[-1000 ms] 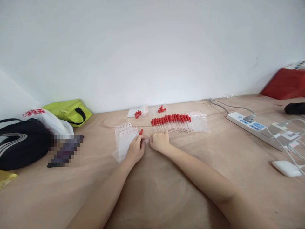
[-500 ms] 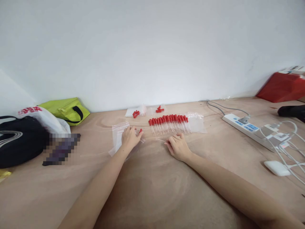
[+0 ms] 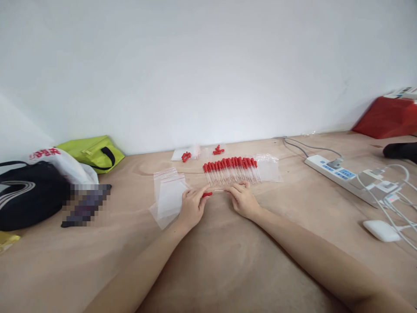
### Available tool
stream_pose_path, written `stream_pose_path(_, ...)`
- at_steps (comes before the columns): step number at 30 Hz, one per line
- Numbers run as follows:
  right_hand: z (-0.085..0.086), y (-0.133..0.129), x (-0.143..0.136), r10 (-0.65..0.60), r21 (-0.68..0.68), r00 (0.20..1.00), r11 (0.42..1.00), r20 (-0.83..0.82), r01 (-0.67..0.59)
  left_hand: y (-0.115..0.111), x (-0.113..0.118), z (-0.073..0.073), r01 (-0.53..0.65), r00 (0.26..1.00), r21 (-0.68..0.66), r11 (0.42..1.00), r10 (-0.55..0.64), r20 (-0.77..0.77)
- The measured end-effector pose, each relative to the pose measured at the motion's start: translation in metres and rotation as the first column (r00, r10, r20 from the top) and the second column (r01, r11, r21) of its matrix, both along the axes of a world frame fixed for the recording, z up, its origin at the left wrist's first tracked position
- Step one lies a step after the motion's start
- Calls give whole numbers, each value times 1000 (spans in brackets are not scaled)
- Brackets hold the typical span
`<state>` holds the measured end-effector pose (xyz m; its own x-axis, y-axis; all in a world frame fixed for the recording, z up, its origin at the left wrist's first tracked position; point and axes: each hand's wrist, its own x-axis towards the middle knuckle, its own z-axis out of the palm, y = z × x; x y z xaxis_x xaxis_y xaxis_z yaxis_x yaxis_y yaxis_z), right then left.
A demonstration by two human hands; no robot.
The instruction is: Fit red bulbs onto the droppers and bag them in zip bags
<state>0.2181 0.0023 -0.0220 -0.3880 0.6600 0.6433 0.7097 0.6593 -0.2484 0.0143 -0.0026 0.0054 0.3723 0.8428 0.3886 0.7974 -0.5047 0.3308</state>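
Head view: the left hand [image 3: 192, 207] has brought its pinched red bulb [image 3: 207, 194] near the tube [image 3: 219, 190] pinched by the right hand [image 3: 245, 201].

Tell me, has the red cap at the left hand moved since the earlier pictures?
Yes. Judged against the row of red-capped tubes, the red cap at the left hand has moved right and down in the picture.

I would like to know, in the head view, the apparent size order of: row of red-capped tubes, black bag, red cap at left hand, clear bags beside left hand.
1. Black bag
2. Clear bags and row of red-capped tubes: too alike to rank
3. Red cap, clearly smallest
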Motion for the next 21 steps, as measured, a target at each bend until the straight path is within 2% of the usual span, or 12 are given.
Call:
stream_pose_path(4,2,-2,-2,14,2,1000,1000,9,-14,-2,1,-5,12,1000,-14,1000,-12,3)
stream_pose_path(14,4,-3,-5,32,-59,993,998,113,-26,-2,-2,-4,58,998,-40,998,-57,37)
stream_pose_path(21,8,-4,-3,97,-102,994,991,52,-91,-3,-3,-2,150,988,-7,989,-150,31)
